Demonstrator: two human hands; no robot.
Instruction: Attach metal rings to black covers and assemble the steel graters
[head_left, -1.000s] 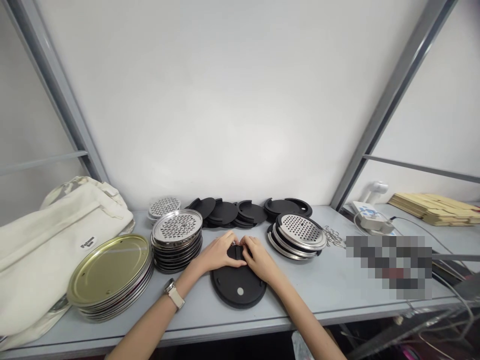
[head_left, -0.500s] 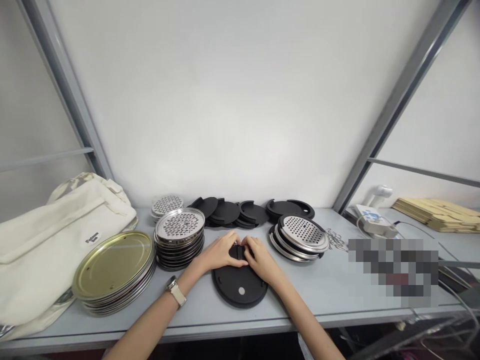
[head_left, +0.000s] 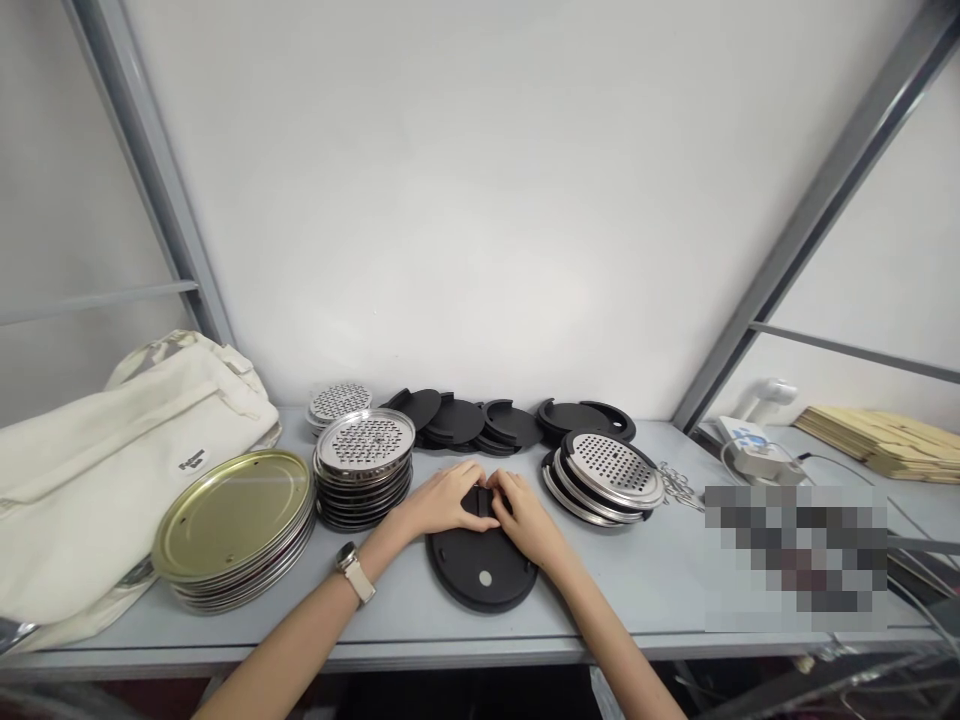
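A round black disc-shaped base (head_left: pixel 480 570) with a pale round spot lies on the grey tabletop in front of me. My left hand (head_left: pixel 450 500) curls over its far left part, fingertips and thumb pinched at a small black raised piece (head_left: pixel 480 500) there. From the other side my right hand (head_left: pixel 529 520) presses its bent fingers at the same piece, and both sets of fingertips nearly meet. The fingers cover most of that piece, so its exact shape is hidden. Stacked perforated silver grater discs (head_left: pixel 367 440) stand left of my hands; more discs with black rims (head_left: pixel 611 470) lie to the right.
Gold lids (head_left: pixel 232 510) are piled at the left beside a cream cloth bag (head_left: pixel 135 440). Black round parts (head_left: pixel 457 420) line the wall. Small metal wire pieces (head_left: pixel 679 485), a white device (head_left: pixel 757 450) with a cable and flat yellowish cardboard (head_left: pixel 877 440) lie at the right.
My view has shifted slightly, so the whole scene sits a little further right. Both hands keep their place on the black base with hardly any visible finger movement.
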